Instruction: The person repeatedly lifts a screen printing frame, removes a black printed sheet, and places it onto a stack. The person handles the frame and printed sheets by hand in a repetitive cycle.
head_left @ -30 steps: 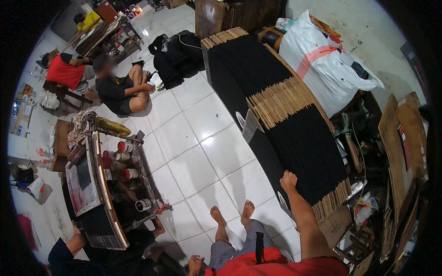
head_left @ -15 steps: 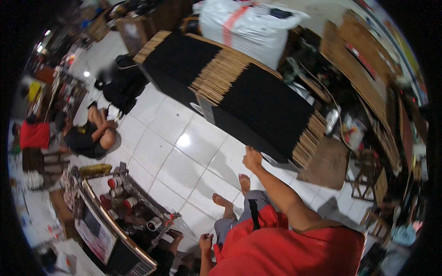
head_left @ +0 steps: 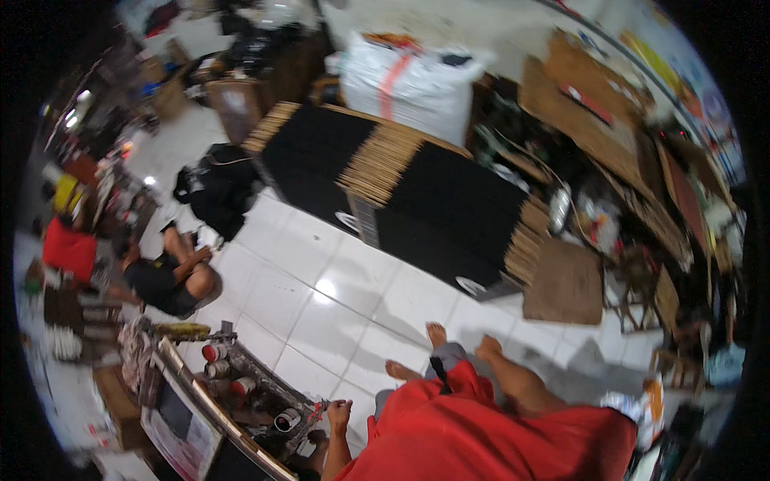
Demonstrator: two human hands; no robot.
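Note:
My right hand (head_left: 488, 347) hangs low in front of me above the white floor tiles, its fingers drawn in and nothing visible in them. My left hand (head_left: 340, 412), also loosely closed with nothing seen in it, is beside the near end of a rail holding paint cans (head_left: 287, 418). Ahead stands a long, low row of tightly stacked boards (head_left: 381, 164). Two wide spans of black cloth (head_left: 453, 200) cover the boards, leaving bare brown edges between them and at the ends. Pale printed marks (head_left: 470, 285) show on the cloth's front side.
A framed work table (head_left: 216, 421) is at lower left. A person in dark clothes (head_left: 164, 280) sits on the floor at left, near a black cloth heap (head_left: 216, 196). Behind the boards stands a large white sack (head_left: 409, 92). Cardboard sheets (head_left: 593, 120) lean at right, above a brown board (head_left: 563, 282).
My right hand has come back toward my body, away from the cloth-covered row. My left hand has shifted left, nearer the rail. The view has moved, and the row's front marks show more.

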